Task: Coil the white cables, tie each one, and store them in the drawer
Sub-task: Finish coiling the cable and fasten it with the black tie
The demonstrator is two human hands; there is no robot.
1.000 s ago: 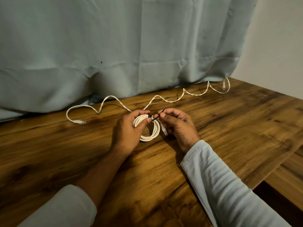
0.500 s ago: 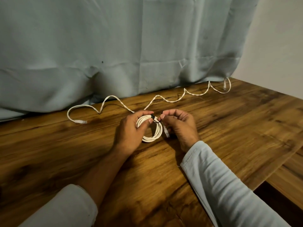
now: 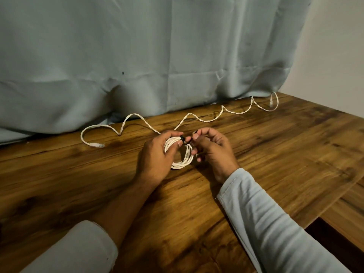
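Observation:
A coiled white cable (image 3: 184,161) sits upright on the wooden table (image 3: 78,180) at the middle. My left hand (image 3: 155,156) grips the coil at its top, thumb and fingers pinching it beside a black tie (image 3: 183,139) wrapped round the strands. My right hand (image 3: 211,148) pinches the loose black end of that tie just right of the coil. A second white cable (image 3: 208,120) lies uncoiled in wavy loops along the back of the table, with one plug (image 3: 96,145) at the left and another (image 3: 271,102) at the far right.
A pale blue curtain (image 3: 157,56) hangs behind the table and drapes onto its back edge. A white wall (image 3: 334,46) stands at the right. The table's right edge drops to a lower wooden surface (image 3: 350,209) with a dark gap (image 3: 334,239).
My right hand has pulled the tie's loose end slightly to the right, away from the coil. My left hand keeps its hold on the coil.

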